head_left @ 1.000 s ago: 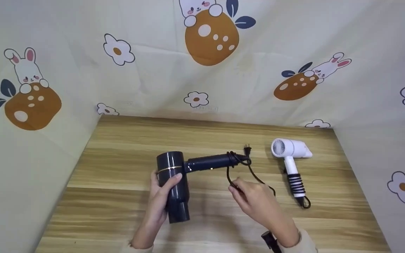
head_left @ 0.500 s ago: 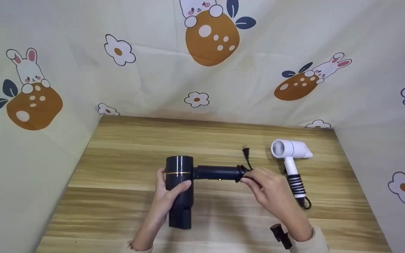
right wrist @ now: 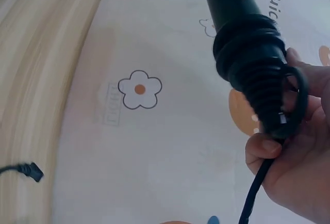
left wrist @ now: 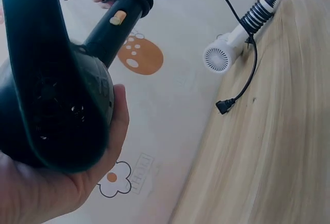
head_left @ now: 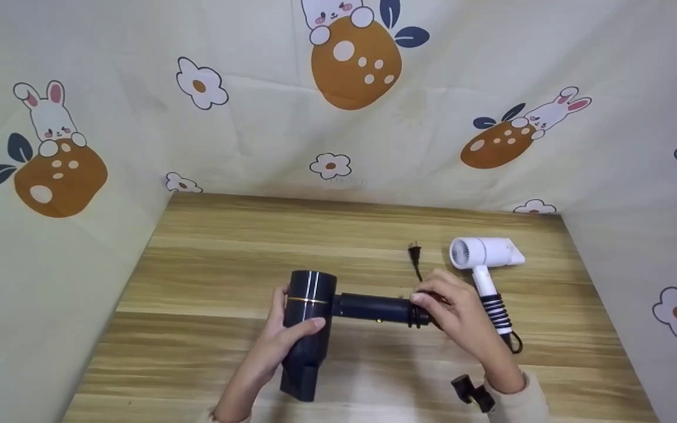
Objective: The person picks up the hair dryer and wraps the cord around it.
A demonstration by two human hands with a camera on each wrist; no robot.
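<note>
My left hand (head_left: 274, 346) holds a black hair dryer (head_left: 313, 286) by its barrel, fingers behind and thumb across the front. The dryer has a gold ring, and its handle (head_left: 371, 306) points right. At the handle's end, my right hand (head_left: 456, 311) pinches the black power cord (right wrist: 252, 190). Turns of cord (right wrist: 250, 41) lie around the handle's base in the right wrist view. The cord's free end runs to a two-pin plug (head_left: 414, 252) near the table's back. In the left wrist view the dryer's nozzle (left wrist: 56, 90) faces the camera.
On the right of the wooden table (head_left: 215, 247) lies a white hair dryer (head_left: 494, 252), its cord (head_left: 496, 312) coiled around its handle. A small black device (head_left: 472, 392) sits beside my right wrist. Patterned cloth (head_left: 268, 129) closes off the back and sides.
The black hair dryer has shifted right and closer to me in my left hand. My right hand has carried the loose cord loop up to the handle's end, where it is now wound closer.
</note>
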